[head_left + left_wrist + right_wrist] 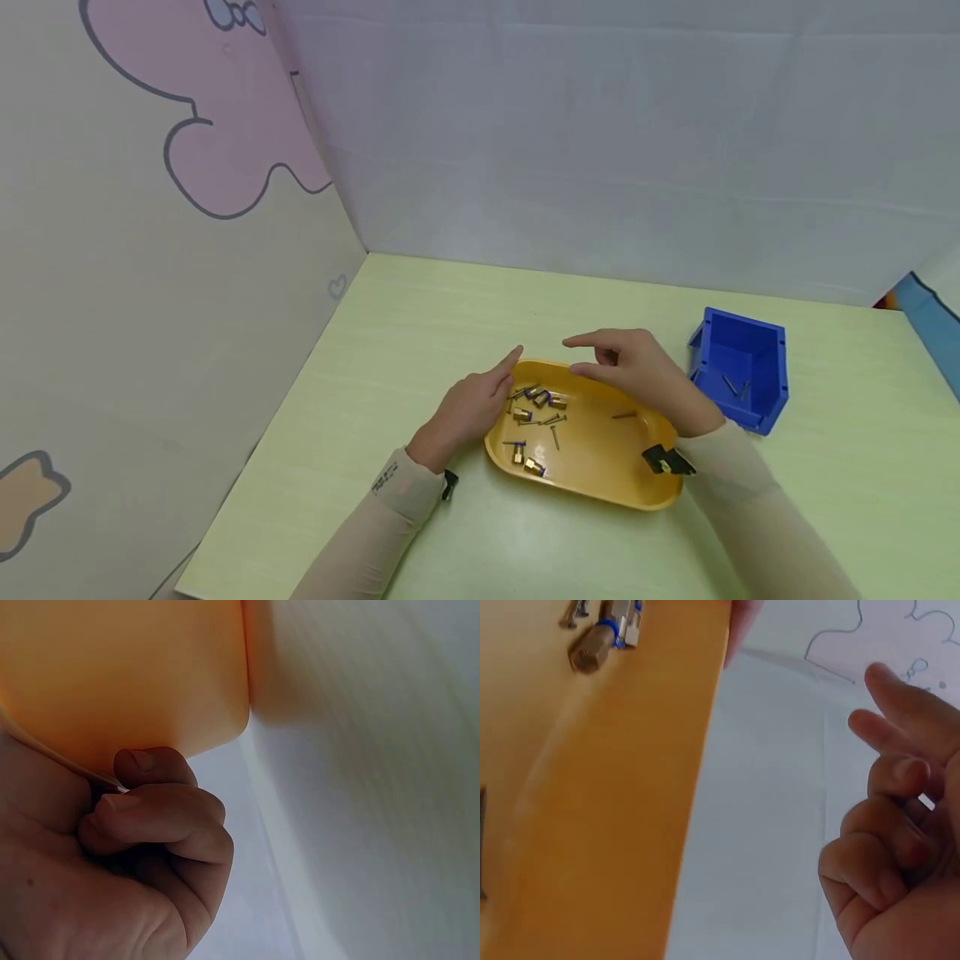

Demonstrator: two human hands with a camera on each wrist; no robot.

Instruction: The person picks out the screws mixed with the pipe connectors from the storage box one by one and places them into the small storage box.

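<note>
A yellow tray [592,493] lies on the pale green table and holds several brass fittings [534,467] and thin nails [555,435]. My left hand [506,375] is at the tray's left rim. In the left wrist view its curled fingers [150,817] seem to pinch a thin nail [71,757] against the tray's wall [135,667]. My right hand [581,357] hovers over the tray's far side with forefinger and thumb spread apart and nothing between them. The right wrist view shows its loosely bent fingers [889,727] beside the tray [615,787] and a brass fitting [592,651].
A blue bin [772,358] stands right of the tray with a few nails [735,387] inside. Paper walls enclose the table on the left and at the back. Bare tabletop [420,308] stretches beyond the tray.
</note>
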